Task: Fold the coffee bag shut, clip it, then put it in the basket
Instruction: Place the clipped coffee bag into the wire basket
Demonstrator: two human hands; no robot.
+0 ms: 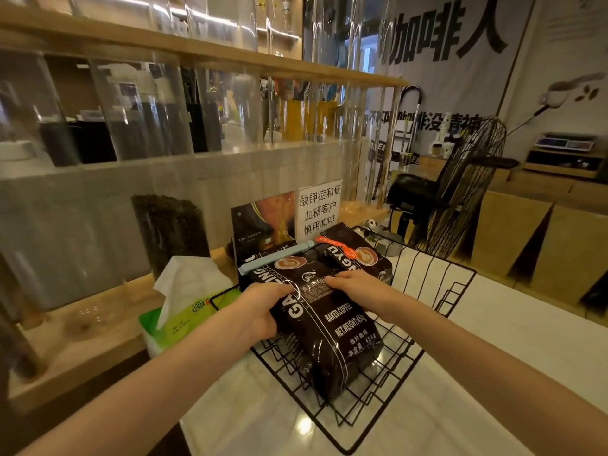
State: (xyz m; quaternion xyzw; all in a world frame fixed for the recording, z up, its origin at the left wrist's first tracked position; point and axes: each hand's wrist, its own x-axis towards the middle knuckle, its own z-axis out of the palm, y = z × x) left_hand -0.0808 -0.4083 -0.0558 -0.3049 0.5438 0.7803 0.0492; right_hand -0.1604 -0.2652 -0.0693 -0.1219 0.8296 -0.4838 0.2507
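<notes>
bag (329, 327): glossy black, lying in wire basket (431, 284) | clip (276, 257): pale blue bar across its folded top | left hand (263, 307), right hand (357, 287): both clamped on bag's sides | second bag (357, 255): behind, partly hidden | tissue pack (184, 320): left of basket

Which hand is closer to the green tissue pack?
Left. The left hand grips the coffee bag's side facing the tissue pack; the right hand is on the bag's far side.

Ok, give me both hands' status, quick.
Left hand: closed on the coffee bag, gripping its left side.
Right hand: closed on the same bag's right side, over the basket.
</notes>
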